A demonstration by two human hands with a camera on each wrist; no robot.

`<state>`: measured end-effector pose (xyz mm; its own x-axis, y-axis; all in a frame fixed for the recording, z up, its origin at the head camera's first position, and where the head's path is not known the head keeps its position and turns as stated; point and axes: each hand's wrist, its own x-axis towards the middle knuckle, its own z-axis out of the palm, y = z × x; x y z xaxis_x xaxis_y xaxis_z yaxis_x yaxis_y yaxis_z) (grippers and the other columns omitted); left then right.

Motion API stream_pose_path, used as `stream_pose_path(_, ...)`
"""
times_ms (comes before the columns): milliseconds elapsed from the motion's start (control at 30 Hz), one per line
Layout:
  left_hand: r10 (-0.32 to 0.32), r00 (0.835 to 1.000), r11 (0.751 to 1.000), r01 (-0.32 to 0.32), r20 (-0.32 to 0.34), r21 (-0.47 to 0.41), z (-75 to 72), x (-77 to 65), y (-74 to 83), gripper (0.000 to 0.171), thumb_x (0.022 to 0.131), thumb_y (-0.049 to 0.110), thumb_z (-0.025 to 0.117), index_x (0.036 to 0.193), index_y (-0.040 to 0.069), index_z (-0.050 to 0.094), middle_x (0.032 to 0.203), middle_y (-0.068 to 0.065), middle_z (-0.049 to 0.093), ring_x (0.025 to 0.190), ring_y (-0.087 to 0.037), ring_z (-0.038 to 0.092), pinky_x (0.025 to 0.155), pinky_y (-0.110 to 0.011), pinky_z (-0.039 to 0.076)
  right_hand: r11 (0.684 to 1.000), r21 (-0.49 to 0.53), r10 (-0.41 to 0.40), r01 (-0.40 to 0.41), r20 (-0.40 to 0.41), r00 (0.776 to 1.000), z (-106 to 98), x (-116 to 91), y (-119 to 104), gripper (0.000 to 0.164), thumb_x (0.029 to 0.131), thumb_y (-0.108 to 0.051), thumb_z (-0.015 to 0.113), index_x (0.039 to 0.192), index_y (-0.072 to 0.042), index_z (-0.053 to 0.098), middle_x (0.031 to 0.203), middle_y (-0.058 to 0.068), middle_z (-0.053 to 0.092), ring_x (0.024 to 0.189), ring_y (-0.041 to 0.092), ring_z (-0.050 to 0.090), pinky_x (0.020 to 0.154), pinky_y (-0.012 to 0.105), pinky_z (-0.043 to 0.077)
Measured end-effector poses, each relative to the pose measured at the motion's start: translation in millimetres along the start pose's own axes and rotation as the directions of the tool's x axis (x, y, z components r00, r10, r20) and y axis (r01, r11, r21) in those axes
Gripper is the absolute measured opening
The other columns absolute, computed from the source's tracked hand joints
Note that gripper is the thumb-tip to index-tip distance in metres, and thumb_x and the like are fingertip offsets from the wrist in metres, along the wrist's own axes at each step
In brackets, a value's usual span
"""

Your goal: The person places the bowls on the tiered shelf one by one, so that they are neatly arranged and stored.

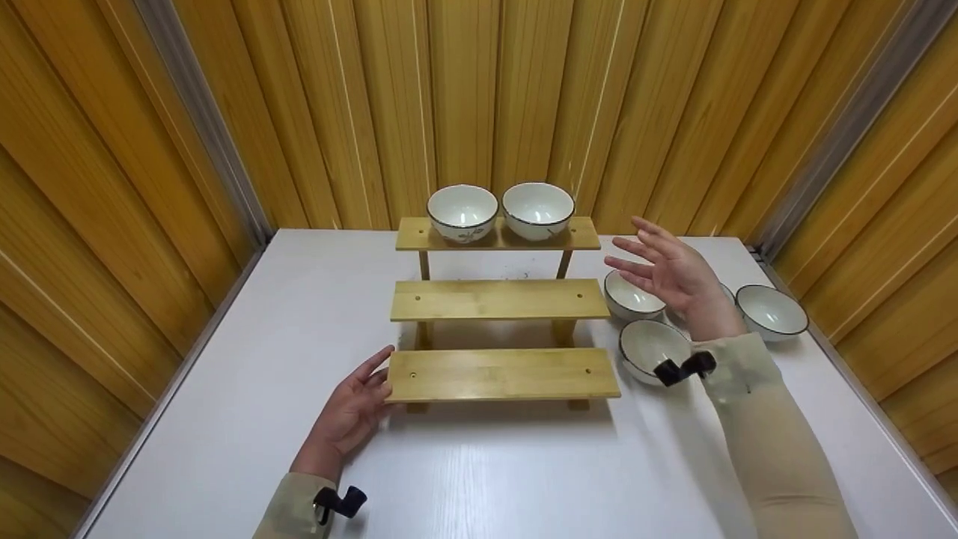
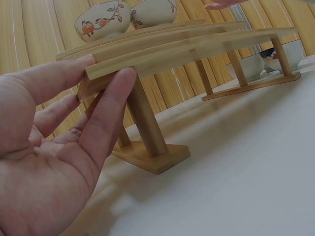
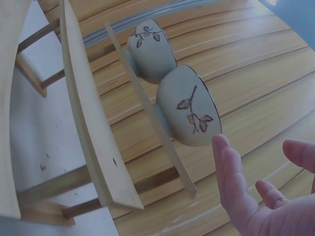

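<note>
Shelf stand [image 1: 500, 299]: is looking like pale bamboo or a similar light wood, its smooth planks showing fine grain and a soft satin sheen.
Stand legs [image 2: 146, 120]: are appearing as smooth wood, faintly shining.
Bowls [image 1: 462, 209]: are looking like glazed ceramic, their smooth white insides gleaming with glossy highlights.
Table [image 1: 479, 479]: is showing a smooth, half-gloss white surface, reflecting light in a streaky patch.
Wall panels [image 1: 456, 97]: are displaying wood grain under a slight gloss.
Corner posts [image 1: 206, 112]: are looking like dull grey metal.
Sleeves [image 1: 771, 434]: are appearing as matt cloth, lightly creasing.
Wrist pieces [image 1: 348, 501]: are resembling black plastic.
</note>
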<state>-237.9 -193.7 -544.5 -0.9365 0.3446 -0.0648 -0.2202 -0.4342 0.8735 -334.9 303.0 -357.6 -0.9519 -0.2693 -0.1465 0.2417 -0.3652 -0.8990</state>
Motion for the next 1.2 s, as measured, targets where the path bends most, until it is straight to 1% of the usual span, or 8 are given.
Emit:
stream_pose_path(200, -0.005, 1.0, 1.0, 0.005, -0.014, -0.004, 0.6, 0.3, 0.4, 0.073, 0.1, -0.004, 0.056, 0.164, 0.013, 0.025, 0.142, -0.005, 0.057, 0.12, -0.019, 0.065, 0.092, -0.032, 0.058, 0.999, 0.012, -0.034, 0.033, 0.034, 0.999, -20, -29, 3, 0.033, 0.109, -0.022, 0.05, 0.141, -0.024, 0.044, 0.127, 0.004, 0.069, 0.107, 0.026, 0.075, 0.089, 0.031, 0.06)
stream_pose_path(367, -0.007, 1.0, 1.0, 0.007, -0.022, 0.005, 0.6, -0.5, 0.9, 0.074, 0.1, -0.004, 0.058, 0.164, 0.012, 0.024, 0.143, -0.005, 0.055, 0.122, -0.02, 0.065, 0.096, -0.034, 0.057, 0.998, -0.02, -0.062, 0.062, 0.027, 0.998, -39, -52, 10, 0.029, 0.11, -0.022, 0.047, 0.139, -0.026, 0.048, 0.126, 0.001, 0.071, 0.108, 0.024, 0.075, 0.09, 0.031, 0.06)
stream_pose_path(533, -0.006, 1.0, 1.0, 0.006, -0.029, 0.0, 1.3, -1.1, 1.4, 0.076, 0.099, -0.004, 0.058, 0.164, 0.012, 0.023, 0.145, -0.006, 0.053, 0.123, -0.02, 0.064, 0.097, -0.035, 0.057, 0.995, -0.003, -0.096, 0.096, 0.007, 0.995, -58, -71, 18, 0.03, 0.11, -0.018, 0.046, 0.138, -0.025, 0.05, 0.124, 0.002, 0.072, 0.108, 0.027, 0.075, 0.092, 0.034, 0.06)
stream_pose_path(633, -0.007, 1.0, 1.0, 0.007, -0.024, 0.0, 1.8, -0.8, 1.1, 0.075, 0.1, -0.004, 0.057, 0.164, 0.012, 0.023, 0.145, -0.007, 0.053, 0.123, -0.021, 0.064, 0.098, -0.035, 0.057, 0.995, -0.013, -0.102, 0.102, 0.017, 0.995, -71, -82, 24, 0.03, 0.11, -0.018, 0.045, 0.139, -0.027, 0.049, 0.126, 0.0, 0.072, 0.11, 0.025, 0.075, 0.093, 0.032, 0.06)
stream_pose_path(800, -0.013, 1.0, 1.0, 0.013, -0.026, 0.002, 2.7, -0.7, 0.7, 0.075, 0.099, -0.004, 0.057, 0.164, 0.013, 0.024, 0.146, -0.008, 0.052, 0.124, -0.021, 0.063, 0.1, -0.037, 0.056, 0.993, -0.042, -0.109, 0.111, 0.037, 0.993, -94, -102, 35, 0.032, 0.112, -0.016, 0.037, 0.137, -0.029, 0.052, 0.127, -0.002, 0.073, 0.111, 0.023, 0.074, 0.093, 0.031, 0.059)
stream_pose_path(1000, -0.009, 0.999, 1.0, 0.009, -0.036, 0.016, 2.4, -1.5, 0.9, 0.074, 0.1, -0.004, 0.057, 0.164, 0.013, 0.025, 0.145, -0.007, 0.053, 0.124, -0.021, 0.063, 0.098, -0.035, 0.056, 0.995, -0.032, -0.092, 0.091, -0.023, 0.996, -117, -117, 50, 0.031, 0.112, -0.017, 0.037, 0.132, -0.032, 0.056, 0.122, -0.004, 0.074, 0.108, 0.023, 0.075, 0.091, 0.031, 0.06)
stream_pose_path(1100, -0.009, 0.999, 1.0, 0.009, -0.033, 0.008, 2.0, -1.4, 0.8, 0.074, 0.1, -0.004, 0.057, 0.164, 0.013, 0.025, 0.145, -0.008, 0.054, 0.123, -0.021, 0.064, 0.097, -0.034, 0.057, 0.997, -0.052, -0.06, 0.057, -0.062, 0.996, -126, -122, 57, 0.028, 0.112, -0.019, 0.039, 0.13, -0.035, 0.054, 0.12, -0.006, 0.073, 0.107, 0.021, 0.076, 0.09, 0.03, 0.06)
stream_pose_path(1200, -0.01, 0.999, 1.0, 0.01, -0.031, 0.014, 1.8, -1.2, 0.6, 0.074, 0.1, -0.003, 0.058, 0.164, 0.014, 0.025, 0.145, -0.007, 0.054, 0.123, -0.021, 0.064, 0.097, -0.034, 0.057, 0.997, -0.08, -0.01, 0.002, -0.106, 0.994, -134, -123, 64, 0.025, 0.112, -0.023, 0.041, 0.128, -0.039, 0.053, 0.118, -0.009, 0.073, 0.105, 0.019, 0.076, 0.09, 0.029, 0.06)
